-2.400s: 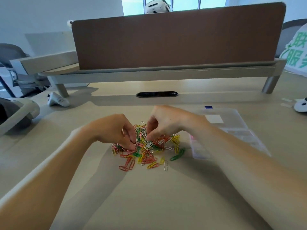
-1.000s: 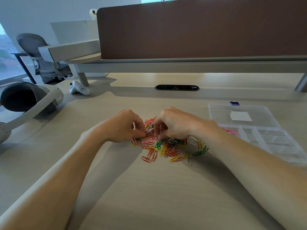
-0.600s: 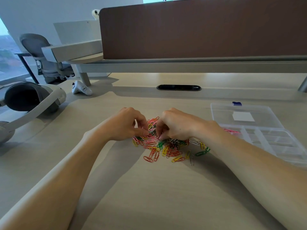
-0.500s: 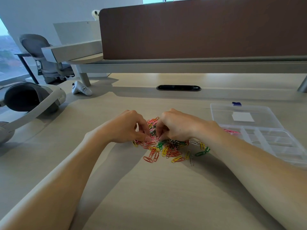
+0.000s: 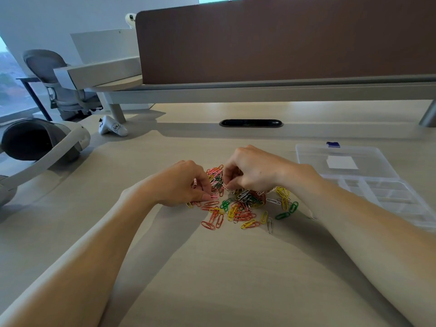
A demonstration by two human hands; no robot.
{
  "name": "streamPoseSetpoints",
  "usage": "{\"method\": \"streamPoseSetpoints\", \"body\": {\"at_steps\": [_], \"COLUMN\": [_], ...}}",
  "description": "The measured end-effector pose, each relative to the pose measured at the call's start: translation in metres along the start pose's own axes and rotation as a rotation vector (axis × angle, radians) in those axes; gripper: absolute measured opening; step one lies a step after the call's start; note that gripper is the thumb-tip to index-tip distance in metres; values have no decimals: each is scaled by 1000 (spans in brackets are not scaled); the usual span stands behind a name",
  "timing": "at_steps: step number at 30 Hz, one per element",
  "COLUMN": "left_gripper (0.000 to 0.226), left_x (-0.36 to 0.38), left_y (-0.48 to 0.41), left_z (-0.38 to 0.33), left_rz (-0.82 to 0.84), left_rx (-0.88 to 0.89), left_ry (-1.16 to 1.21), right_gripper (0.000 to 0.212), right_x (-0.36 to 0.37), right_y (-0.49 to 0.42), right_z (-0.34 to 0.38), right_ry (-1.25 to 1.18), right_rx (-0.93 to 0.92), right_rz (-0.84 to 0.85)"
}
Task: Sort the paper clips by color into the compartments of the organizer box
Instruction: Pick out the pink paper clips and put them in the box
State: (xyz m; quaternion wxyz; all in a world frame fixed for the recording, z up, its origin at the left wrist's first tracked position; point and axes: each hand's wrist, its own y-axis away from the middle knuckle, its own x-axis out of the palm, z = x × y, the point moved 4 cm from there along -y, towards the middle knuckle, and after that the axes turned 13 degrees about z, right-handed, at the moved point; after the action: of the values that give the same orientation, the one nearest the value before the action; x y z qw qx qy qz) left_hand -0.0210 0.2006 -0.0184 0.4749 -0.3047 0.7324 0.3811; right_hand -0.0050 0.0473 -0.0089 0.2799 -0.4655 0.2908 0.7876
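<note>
Paper clips [image 5: 240,204]: mixed-colour heap on desk [image 5: 236,274], beneath and just right of fingers.
Left hand [image 5: 181,185]: fingers [image 5: 204,182] curled, pinching pink paper clips.
Right hand [image 5: 252,169]: fingers [image 5: 230,179] curled, pinching paper clips at heap's top.
Organizer box [image 5: 387,194]: clear, lid open, well right of fingers.

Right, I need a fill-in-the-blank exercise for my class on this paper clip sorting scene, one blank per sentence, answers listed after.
The organizer box stands to the ___ of the pile of paper clips.
The box's lid is ___.
The white headset lies on the ___ side of the desk.
Counting the left hand and the right hand, the number of hands at the pile is ___.
Missing words: right; open; left; two.
</note>
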Motion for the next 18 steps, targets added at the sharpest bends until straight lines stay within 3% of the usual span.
{"method": "streamPoseSetpoints", "body": {"at_steps": [12, 18], "left_gripper": [9, 13], "left_x": [-4, -13], "left_y": [0, 2], "left_z": [-7, -15], "left_rz": [-76, -111], "left_rx": [-11, 15], "left_ry": [47, 101], "right_gripper": [1, 11], "right_x": [-12, -28], "right_y": [10, 34], "right_z": [-5, -19], "right_ry": [-44, -67], "right_rx": [-15, 25], "right_rz": [-46, -51]}}
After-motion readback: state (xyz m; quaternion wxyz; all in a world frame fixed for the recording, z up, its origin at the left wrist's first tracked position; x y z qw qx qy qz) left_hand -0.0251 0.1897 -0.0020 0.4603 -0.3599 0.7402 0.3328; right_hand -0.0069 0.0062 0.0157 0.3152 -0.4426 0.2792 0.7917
